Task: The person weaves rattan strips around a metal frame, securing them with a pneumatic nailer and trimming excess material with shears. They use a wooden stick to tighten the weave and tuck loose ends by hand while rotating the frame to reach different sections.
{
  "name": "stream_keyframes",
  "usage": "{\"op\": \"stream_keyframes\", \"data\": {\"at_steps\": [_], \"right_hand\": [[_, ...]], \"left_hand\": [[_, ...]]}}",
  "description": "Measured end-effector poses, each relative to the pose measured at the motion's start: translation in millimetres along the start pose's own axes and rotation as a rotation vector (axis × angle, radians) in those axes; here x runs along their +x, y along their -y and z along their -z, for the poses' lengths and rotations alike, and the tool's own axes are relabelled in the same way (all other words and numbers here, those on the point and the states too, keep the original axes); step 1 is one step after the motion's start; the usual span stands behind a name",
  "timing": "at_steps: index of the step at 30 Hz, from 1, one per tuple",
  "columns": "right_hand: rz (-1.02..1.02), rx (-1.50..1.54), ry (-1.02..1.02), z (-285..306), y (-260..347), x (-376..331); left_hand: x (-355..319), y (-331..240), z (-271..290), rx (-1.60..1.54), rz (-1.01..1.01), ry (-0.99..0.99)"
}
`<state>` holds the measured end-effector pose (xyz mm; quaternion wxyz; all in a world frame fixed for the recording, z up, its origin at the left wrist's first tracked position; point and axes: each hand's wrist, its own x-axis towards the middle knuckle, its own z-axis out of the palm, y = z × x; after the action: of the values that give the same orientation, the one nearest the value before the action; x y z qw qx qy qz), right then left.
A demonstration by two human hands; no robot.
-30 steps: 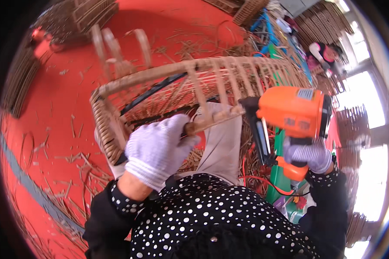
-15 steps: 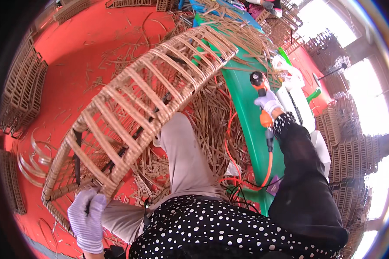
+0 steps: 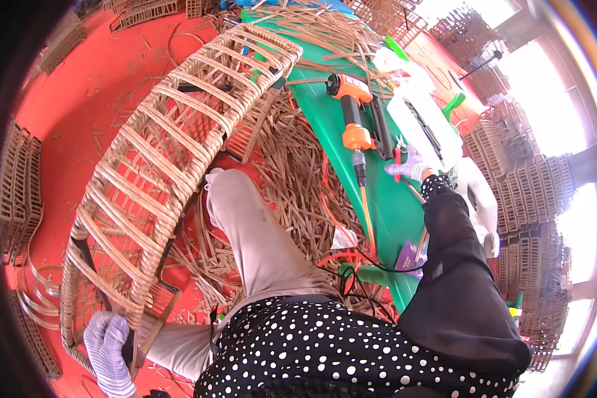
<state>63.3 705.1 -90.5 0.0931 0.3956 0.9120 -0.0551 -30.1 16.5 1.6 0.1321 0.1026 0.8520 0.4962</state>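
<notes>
My left hand (image 3: 106,351), in a striped white glove, grips the near end of a long woven rattan frame (image 3: 172,139) that arches away from me across the red floor. My right hand (image 3: 408,169), gloved and in a black sleeve, reaches over the green table (image 3: 388,212) and closes on small red-handled cutters (image 3: 397,154). An orange nail gun (image 3: 353,116) lies on the table just left of that hand, its orange hose (image 3: 367,215) trailing back toward me.
Loose rattan strips (image 3: 298,179) pile up between my leg and the table. A white plastic container (image 3: 421,116) stands at the table's far side. Stacked wicker panels (image 3: 20,179) line the left, and more stacks (image 3: 530,199) fill the right.
The nail gun has left my right hand and now lies on the green table. My right hand moved right to the red-handled cutters. My left hand keeps hold of the frame's end.
</notes>
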Motion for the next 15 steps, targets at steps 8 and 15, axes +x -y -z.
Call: {"op": "stream_keyframes", "data": {"at_steps": [8, 15], "right_hand": [[-0.032, 0.175, -0.084, 19.0, -8.5, 15.9], [1.157, -0.029, -0.549, 87.0, 221.3, -106.8]], "left_hand": [[-12.9, -6.9, -4.1, 0.345, -0.32, -0.2], [-33.0, -13.1, -1.8, -0.396, 0.038, -0.263]]}}
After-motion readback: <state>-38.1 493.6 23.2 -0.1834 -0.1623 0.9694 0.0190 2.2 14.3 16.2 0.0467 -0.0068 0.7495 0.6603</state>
